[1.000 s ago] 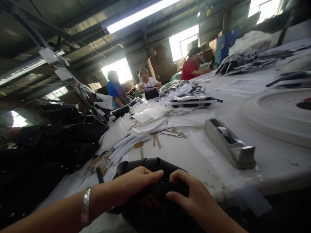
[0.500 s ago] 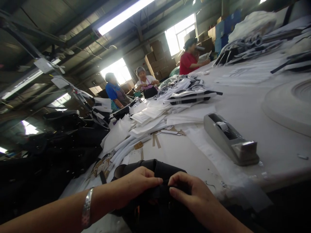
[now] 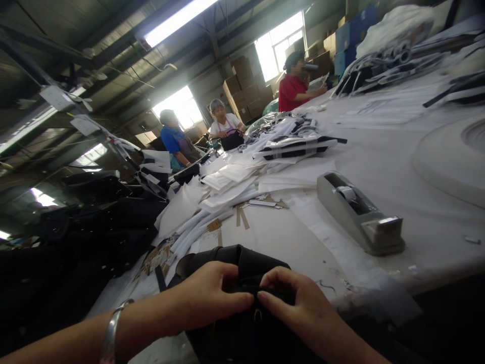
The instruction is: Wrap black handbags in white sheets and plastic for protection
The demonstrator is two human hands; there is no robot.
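Observation:
A black bag [image 3: 242,338] rests at the table's near edge, with a folded black flap or strap [image 3: 261,262] along its top. My left hand [image 3: 212,293] grips its upper edge, thumb pressed on top and fingers hidden behind the material. Close beside it, my right hand [image 3: 295,298] pinches the same edge between thumb and bent forefinger. The two thumbs nearly meet. Just below them a small shiny metal ring or hook [image 3: 258,315] shows on the bag. Its lower part is too dark to make out.
A grey tape dispenser [image 3: 359,217] stands to the right, near a large white roll [image 3: 447,156]. White sheets [image 3: 227,177] and wrapped strips [image 3: 295,147] pile up ahead. Dark bags [image 3: 76,237] crowd the left. Several people, one in a red shirt [image 3: 291,94], are farther back.
My left hand has turned, its thumb lowered along the edge, and the bracelet has slid down the arm. The metal ring shows more clearly. My right hand stays in nearly the same place.

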